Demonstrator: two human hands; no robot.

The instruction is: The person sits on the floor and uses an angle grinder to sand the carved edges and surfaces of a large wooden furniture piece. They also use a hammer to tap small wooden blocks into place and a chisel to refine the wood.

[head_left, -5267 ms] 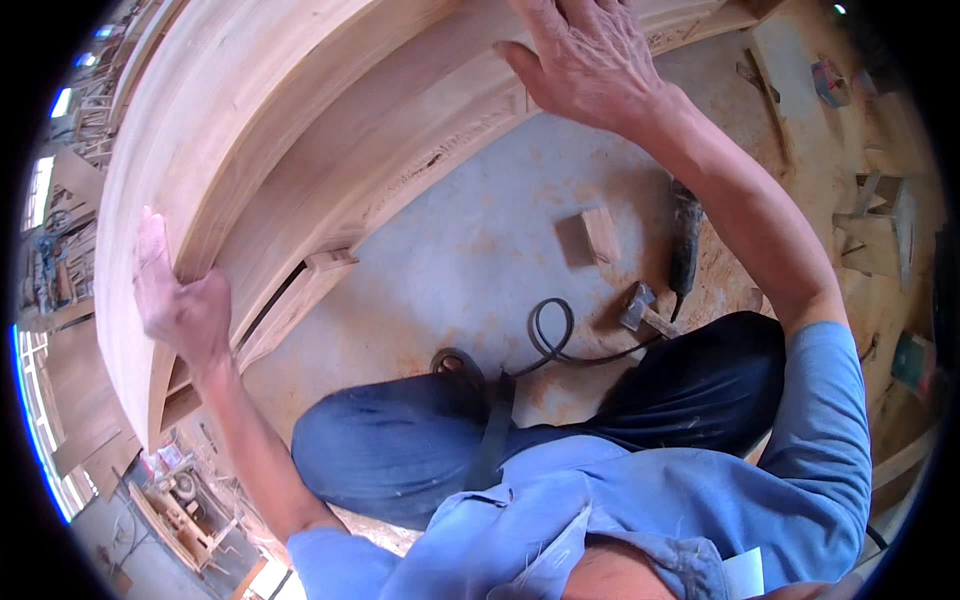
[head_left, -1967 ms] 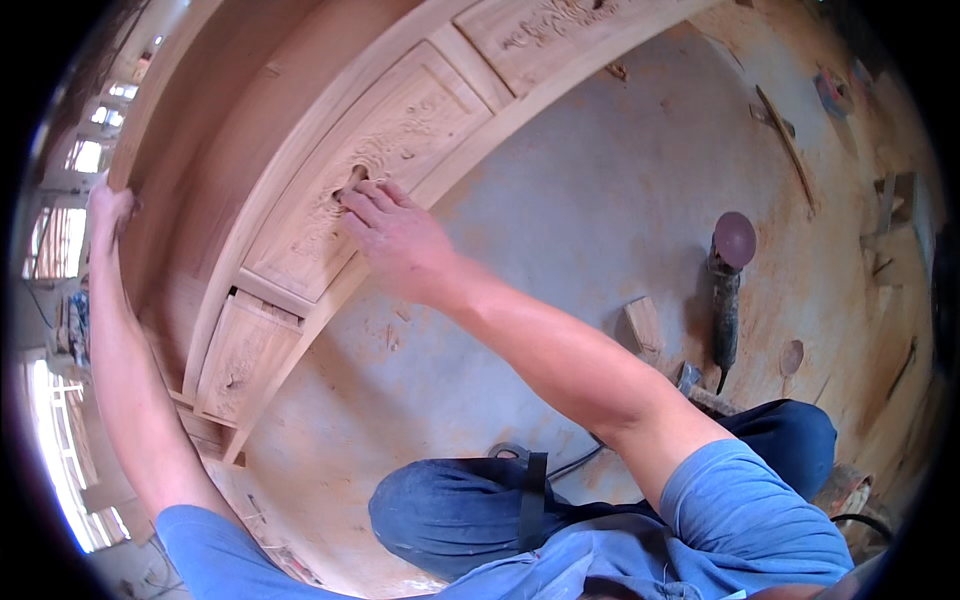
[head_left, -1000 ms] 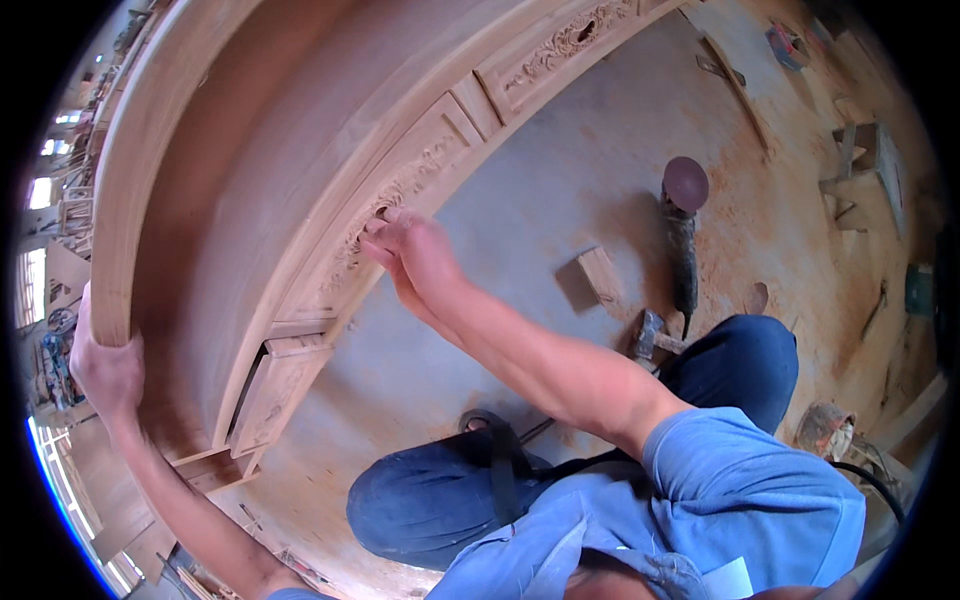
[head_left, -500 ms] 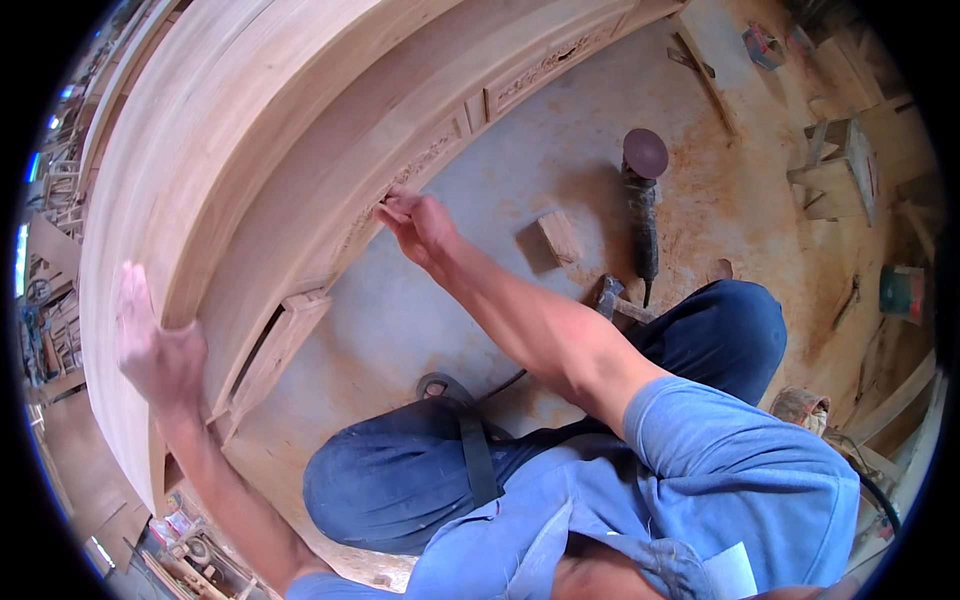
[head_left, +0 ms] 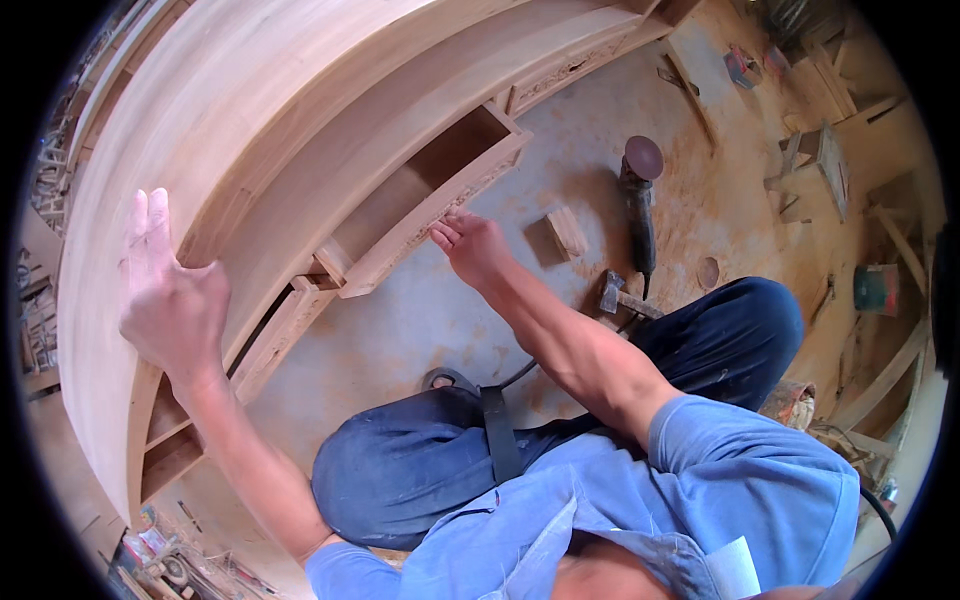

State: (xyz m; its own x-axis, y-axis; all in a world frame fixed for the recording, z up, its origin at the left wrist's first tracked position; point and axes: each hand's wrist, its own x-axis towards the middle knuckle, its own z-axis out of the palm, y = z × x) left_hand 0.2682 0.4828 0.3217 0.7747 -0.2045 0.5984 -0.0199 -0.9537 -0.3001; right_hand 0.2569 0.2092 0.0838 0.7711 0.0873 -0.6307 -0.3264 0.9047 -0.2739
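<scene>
My left hand (head_left: 175,300) rests on the edge of a pale, unfinished wooden cabinet (head_left: 330,55), two fingers stretched flat on top and the thumb spread along the edge. At the middle drawer (head_left: 435,215), which stands partly pulled out, my right hand (head_left: 475,248) has its bent fingers on the carved front. The fingertips are partly hidden against the carving. Inside, the drawer's visible space is dark. Beside it, nearer my left arm, another drawer (head_left: 270,340) sticks out slightly. A carved drawer (head_left: 565,70) farther along sits closer to the cabinet.
On the dusty floor lie an angle grinder (head_left: 640,200) with a round disc, a small wood block (head_left: 566,232) and a hammer (head_left: 625,298). A wooden stool (head_left: 815,170), a bucket (head_left: 876,290) and loose boards stand at the right. A black cord runs near my knees.
The middle drawer has come out of the cabinet, and my right hand has moved right and slightly down with it. My left hand has shifted slightly along the cabinet edge.
</scene>
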